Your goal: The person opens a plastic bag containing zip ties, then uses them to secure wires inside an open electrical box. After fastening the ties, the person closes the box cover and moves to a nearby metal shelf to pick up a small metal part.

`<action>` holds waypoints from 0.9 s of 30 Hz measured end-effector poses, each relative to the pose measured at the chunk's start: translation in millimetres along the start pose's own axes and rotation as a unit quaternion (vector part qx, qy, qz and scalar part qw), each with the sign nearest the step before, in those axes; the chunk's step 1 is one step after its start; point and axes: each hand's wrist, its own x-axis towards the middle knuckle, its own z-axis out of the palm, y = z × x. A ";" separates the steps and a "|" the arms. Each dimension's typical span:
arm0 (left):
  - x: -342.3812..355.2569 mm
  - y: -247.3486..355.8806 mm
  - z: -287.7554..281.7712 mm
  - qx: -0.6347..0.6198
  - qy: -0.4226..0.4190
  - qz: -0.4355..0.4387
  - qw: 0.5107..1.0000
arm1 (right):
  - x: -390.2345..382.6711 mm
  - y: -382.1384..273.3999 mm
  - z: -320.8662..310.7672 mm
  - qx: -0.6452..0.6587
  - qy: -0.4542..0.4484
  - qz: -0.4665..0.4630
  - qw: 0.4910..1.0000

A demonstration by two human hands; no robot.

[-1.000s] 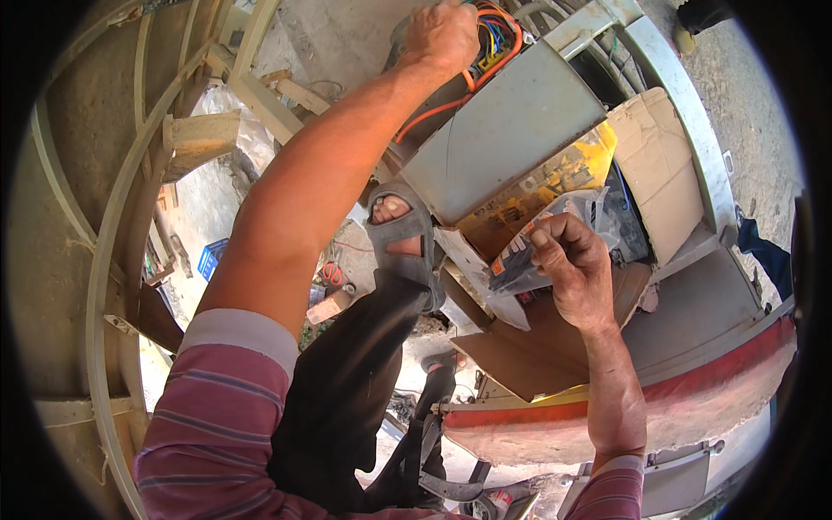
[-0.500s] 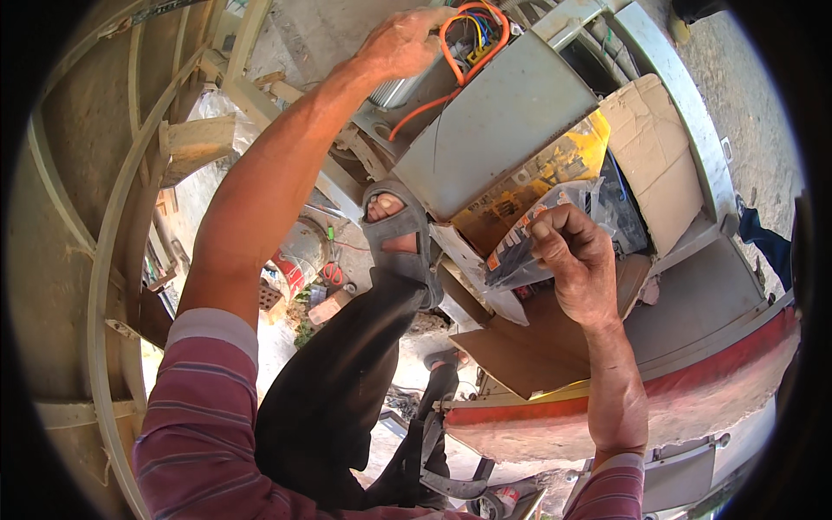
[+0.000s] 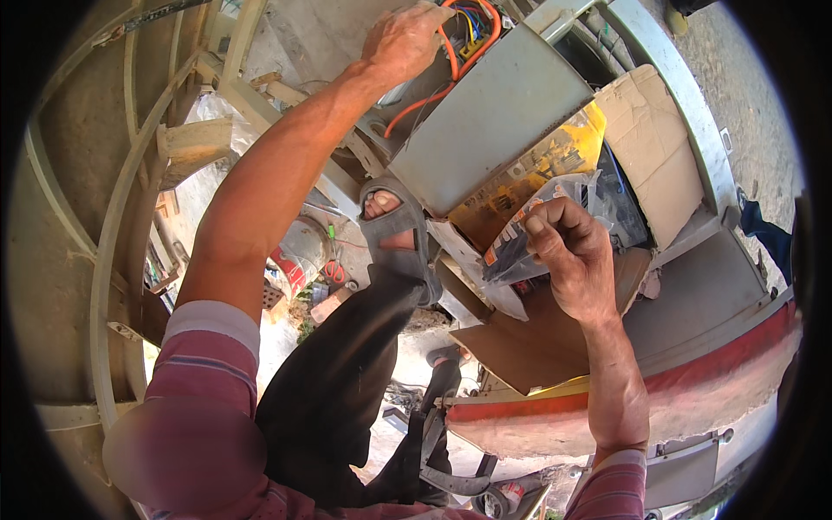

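Note:
At the top, my left hand [image 3: 406,42] is beside an orange cable [image 3: 477,61], its fingers bent at the edge of an opening with thin coloured wires [image 3: 471,26]. What those fingers grip is hidden. My right hand [image 3: 574,256] is raised in a pinch, thumb against curled fingers; anything between them is too small to make out. Behind it lies a clear plastic bag [image 3: 555,191] with dark contents, inside an open cardboard box [image 3: 650,130]. I cannot tell whether the hand touches the bag. A worn yellow flap [image 3: 555,156] stands along the box's left side.
A grey metal panel [image 3: 494,113] lies between the cable and the box. My sandalled foot [image 3: 394,225] rests against its lower left corner. Red-handled scissors [image 3: 334,270] lie among clutter below. Curved metal framing [image 3: 104,225] rises at left; a red-edged ledge [image 3: 693,381] runs at lower right.
The view has shifted slightly, and the orange cable's loop sits higher in the picture. My left hand moves a little left; my right hand keeps its pinch over the box.

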 end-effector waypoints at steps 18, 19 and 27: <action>5.1 47.7 -13.7 -0.082 0.076 0.111 0.987 | -2.2 5.4 -8.3 -0.059 0.027 -0.023 0.998; 10.5 55.5 -13.4 -0.096 0.091 0.110 0.985 | -2.4 5.3 -8.2 -0.062 0.023 -0.025 0.997; 17.3 59.8 -20.0 -0.097 0.128 0.156 0.975 | -2.0 7.4 -7.1 -0.090 0.031 -0.037 0.995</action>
